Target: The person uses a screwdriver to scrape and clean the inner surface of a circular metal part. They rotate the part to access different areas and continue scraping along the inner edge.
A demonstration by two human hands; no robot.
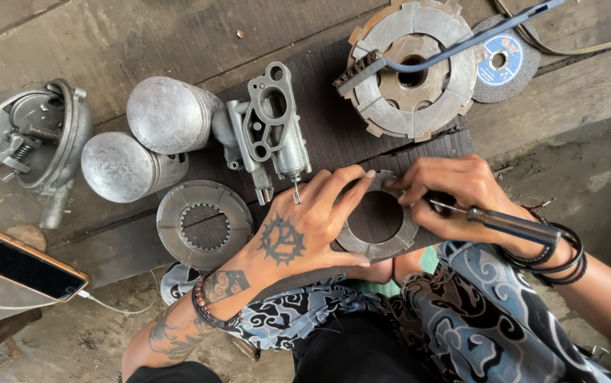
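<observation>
Grey metal ring plate (376, 245) is pressed flat beneath the spread fingers of the left hand (305, 227). A screwdriver (504, 223) is gripped in the closed right hand (454, 195), just right of the ring, tip at its upper rim.

Left hand (305, 227) steadies a metal ring (376, 245); right hand (454, 195) grips a screwdriver (511, 225).

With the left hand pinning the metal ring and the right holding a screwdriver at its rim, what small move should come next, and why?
Probably draw the screwdriver tip a little further along the ring. The left hand already presses the ring flat on the dark board, and the right hand has the tip at the ring's upper edge.
</observation>
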